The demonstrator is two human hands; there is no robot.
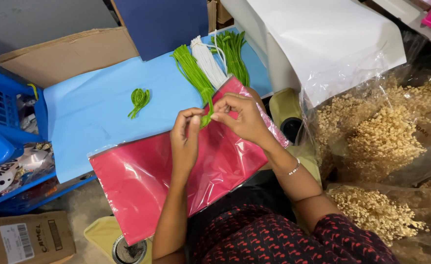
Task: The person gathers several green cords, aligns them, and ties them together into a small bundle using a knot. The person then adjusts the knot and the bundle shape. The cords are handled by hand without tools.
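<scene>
Right now both hands work over a red sheet in a clear plastic sleeve (147, 176) lying across the person's lap and the edge of the light blue paper-covered worktop (88, 107). Left hand (185, 139) is upright, thumb and forefinger pinched shut on the lower end of a bundle of thin green fuzzy wire stems (194, 76). Right hand (242, 117) is just beside it, fingers curled, fingertips clenched on the same green end; a beaded bracelet (293, 169) sits on that wrist. The green bundle runs from the pinch up and away across the worktop, its held end above the red sheet's top edge. Touching it on the right lies a bundle of white fuzzy stems (208, 63), then a second green stem bundle (235, 54). A small looped green stem piece (139, 100) lies apart on the blue paper, well left of the hands. Blue plastic crate (3, 98) at far left, brown cardboard sheet (64, 54) behind the worktop. Clear bags of beige dried flowers (381, 137) stand on the right, white paper sheet (323, 34) above them
</scene>
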